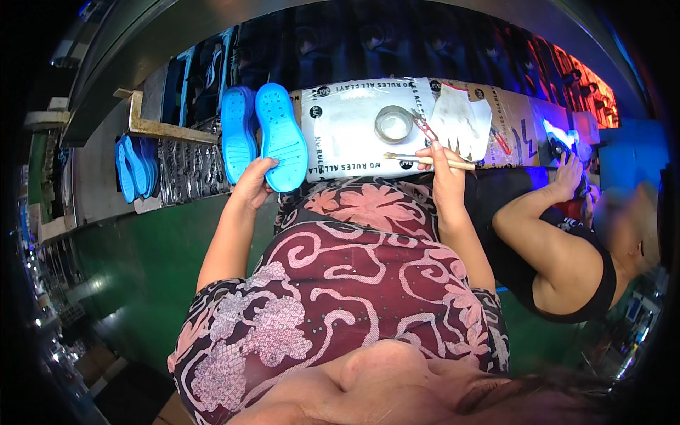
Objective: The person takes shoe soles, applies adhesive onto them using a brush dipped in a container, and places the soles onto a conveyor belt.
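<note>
Head view: left hand (253,185) closed on the heels of two blue shoe soles (265,134), held up before the paper-covered bench (340,152), long axes pointing away, toes up. Probably light, rubbery, flexible; best gripped at heel edges. Right hand (445,173) pinching a slim brush (425,161), lying crosswise, bristles leftward.
</note>
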{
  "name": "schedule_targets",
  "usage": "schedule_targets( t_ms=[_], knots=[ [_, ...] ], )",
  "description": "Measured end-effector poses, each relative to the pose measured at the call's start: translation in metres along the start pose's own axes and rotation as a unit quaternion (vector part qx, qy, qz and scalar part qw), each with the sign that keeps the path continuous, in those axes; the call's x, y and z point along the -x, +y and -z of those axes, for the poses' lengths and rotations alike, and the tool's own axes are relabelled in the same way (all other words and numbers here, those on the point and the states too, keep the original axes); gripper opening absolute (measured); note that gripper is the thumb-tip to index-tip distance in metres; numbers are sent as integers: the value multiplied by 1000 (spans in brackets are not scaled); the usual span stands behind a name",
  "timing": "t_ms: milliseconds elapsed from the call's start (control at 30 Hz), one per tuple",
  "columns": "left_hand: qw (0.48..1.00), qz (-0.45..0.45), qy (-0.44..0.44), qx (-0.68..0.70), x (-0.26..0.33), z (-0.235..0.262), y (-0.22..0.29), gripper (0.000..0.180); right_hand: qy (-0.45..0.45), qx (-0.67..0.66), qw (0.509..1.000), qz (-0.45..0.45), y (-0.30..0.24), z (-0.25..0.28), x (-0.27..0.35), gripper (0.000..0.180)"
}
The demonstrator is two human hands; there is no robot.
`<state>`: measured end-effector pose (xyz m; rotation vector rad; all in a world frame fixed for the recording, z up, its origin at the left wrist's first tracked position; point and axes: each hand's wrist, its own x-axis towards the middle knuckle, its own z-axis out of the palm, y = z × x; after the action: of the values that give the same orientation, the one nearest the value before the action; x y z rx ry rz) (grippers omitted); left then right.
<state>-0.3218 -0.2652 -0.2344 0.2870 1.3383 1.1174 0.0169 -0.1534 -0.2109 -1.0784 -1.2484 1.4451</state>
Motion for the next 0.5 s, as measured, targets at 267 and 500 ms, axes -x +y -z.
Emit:
schedule_targets(
  t_ms=[267,500],
  knots=[
    [964,-230,-25,-128,15,-95,30,46,-44,-30,996,73,-40,-21,-5,34],
    [911,-342,5,-231,9,-117,24,43,-110,178,927,311,-50,-42,-10,24]
  ],
)
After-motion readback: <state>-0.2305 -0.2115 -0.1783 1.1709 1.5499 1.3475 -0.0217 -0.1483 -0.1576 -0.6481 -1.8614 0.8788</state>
